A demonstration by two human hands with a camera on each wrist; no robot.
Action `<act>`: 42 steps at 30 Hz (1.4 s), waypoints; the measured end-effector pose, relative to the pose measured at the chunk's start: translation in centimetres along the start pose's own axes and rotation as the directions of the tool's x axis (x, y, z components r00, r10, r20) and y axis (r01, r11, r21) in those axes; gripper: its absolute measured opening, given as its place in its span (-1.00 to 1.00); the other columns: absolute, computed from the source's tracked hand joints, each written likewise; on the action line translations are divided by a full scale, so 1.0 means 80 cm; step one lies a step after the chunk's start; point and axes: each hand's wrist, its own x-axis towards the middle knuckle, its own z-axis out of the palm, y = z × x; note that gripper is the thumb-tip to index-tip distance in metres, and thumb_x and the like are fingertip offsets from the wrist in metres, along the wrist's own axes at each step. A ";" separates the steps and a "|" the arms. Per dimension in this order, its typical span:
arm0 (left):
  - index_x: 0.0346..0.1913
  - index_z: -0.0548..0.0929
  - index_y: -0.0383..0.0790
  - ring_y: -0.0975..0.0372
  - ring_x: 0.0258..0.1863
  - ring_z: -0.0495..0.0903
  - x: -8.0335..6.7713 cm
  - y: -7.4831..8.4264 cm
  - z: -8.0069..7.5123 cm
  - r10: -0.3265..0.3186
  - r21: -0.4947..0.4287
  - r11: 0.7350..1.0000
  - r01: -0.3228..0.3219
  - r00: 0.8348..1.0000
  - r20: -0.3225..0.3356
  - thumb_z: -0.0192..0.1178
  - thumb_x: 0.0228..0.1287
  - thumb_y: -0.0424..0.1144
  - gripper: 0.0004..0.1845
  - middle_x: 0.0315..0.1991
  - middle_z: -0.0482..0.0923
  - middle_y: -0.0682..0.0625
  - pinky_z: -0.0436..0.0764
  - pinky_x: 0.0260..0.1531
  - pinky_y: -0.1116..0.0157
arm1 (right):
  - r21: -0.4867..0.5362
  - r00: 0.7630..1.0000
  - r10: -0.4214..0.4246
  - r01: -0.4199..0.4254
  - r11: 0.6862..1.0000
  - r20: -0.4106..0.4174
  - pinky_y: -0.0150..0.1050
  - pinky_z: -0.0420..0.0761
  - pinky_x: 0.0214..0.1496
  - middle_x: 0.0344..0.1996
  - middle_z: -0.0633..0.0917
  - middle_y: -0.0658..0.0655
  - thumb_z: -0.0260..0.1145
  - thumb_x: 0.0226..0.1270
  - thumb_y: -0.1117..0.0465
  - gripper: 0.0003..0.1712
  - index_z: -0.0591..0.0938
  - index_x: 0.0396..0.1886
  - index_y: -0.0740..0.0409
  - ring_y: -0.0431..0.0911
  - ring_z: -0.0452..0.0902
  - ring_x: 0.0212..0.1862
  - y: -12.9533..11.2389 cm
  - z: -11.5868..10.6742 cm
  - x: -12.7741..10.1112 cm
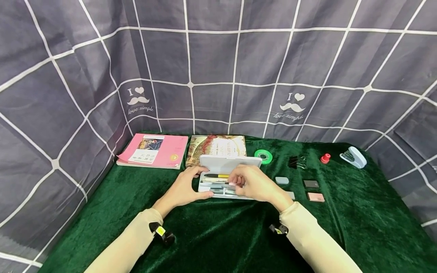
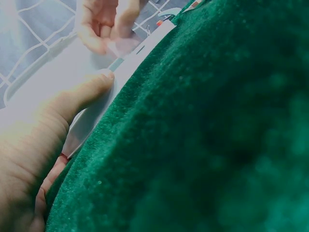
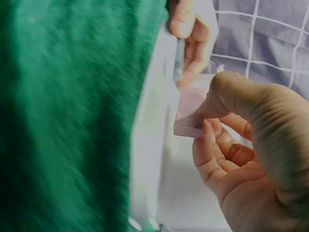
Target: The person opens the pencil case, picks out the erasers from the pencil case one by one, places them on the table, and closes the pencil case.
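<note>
A white pencil case (image 1: 229,163) stands with its lid raised on the green cloth. Several pens (image 1: 212,176), one black and yellow, lie in its tray. My left hand (image 1: 186,186) grips the case at its left end, the thumb (image 2: 91,86) on the front rim and the fingers toward the back. Over the right part of the tray, my right hand (image 1: 255,182) pinches a small pale pink eraser (image 3: 189,112) between thumb and fingers. The right hand covers part of the tray in the head view.
Behind the case lie a pink book (image 1: 167,151) and a patterned book (image 1: 201,146). To the right are a green tape roll (image 1: 269,156), a blue-grey block (image 1: 282,180), a dark block (image 1: 311,184), a pink block (image 1: 315,197), binder clips (image 1: 297,162), a red stamp (image 1: 325,158) and a stapler (image 1: 356,157).
</note>
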 end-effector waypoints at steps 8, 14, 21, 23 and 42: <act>0.48 0.59 0.10 -0.02 0.31 0.65 -0.001 0.001 -0.001 -0.017 0.005 1.000 0.017 1.000 0.007 0.67 0.20 0.24 -0.16 0.48 0.55 0.02 0.68 0.34 -0.10 | 0.007 0.995 0.017 -0.017 1.000 -0.097 -0.13 0.75 -0.16 -0.29 0.73 -0.14 0.49 0.24 0.45 -0.69 0.80 -0.13 -0.01 -0.22 0.64 -0.25 0.011 -0.050 -0.028; 0.49 0.59 0.10 -0.03 0.31 0.65 -0.002 0.001 -0.001 -0.029 0.002 1.000 0.029 1.000 0.008 0.68 0.19 0.24 -0.15 0.48 0.54 -0.01 0.68 0.33 -0.12 | -0.018 0.985 0.072 -0.075 0.997 -0.158 -0.21 0.70 -0.21 -0.31 0.73 -0.10 0.55 0.28 0.44 -0.68 0.79 -0.12 -0.06 -0.23 0.62 -0.27 0.022 -0.092 -0.072; 0.49 0.59 0.11 -0.03 0.31 0.64 -0.002 0.001 0.001 -0.032 -0.001 0.999 0.032 0.999 0.010 0.67 0.19 0.27 -0.14 0.49 0.54 0.00 0.67 0.33 -0.13 | -0.028 0.966 0.159 -0.168 0.985 -0.205 -0.35 0.66 -0.46 -0.33 0.69 -0.08 0.55 0.19 0.56 -0.51 0.74 -0.12 -0.14 -0.25 0.61 -0.34 0.040 -0.129 -0.148; 0.49 0.59 0.12 -0.03 0.32 0.64 -0.002 0.000 0.001 -0.031 -0.004 1.000 0.031 0.999 0.012 0.67 0.18 0.28 -0.14 0.49 0.54 0.00 0.67 0.33 -0.13 | -0.040 0.963 0.169 -0.181 0.983 -0.212 -0.37 0.65 -0.47 -0.33 0.70 -0.08 0.58 0.18 0.57 -0.48 0.73 -0.12 -0.16 -0.26 0.60 -0.34 0.048 -0.133 -0.172; 0.49 0.59 0.11 -0.02 0.31 0.65 -0.002 -0.007 0.002 -0.001 0.000 1.000 0.001 1.000 0.005 0.65 0.21 0.29 -0.15 0.49 0.55 0.02 0.68 0.32 -0.12 | -0.097 0.971 0.127 -0.149 0.984 -0.202 -0.41 0.48 -0.33 -0.32 0.64 -0.23 0.64 -0.02 0.64 -0.32 0.71 -0.23 -0.27 -0.32 0.53 -0.31 0.095 -0.093 -0.273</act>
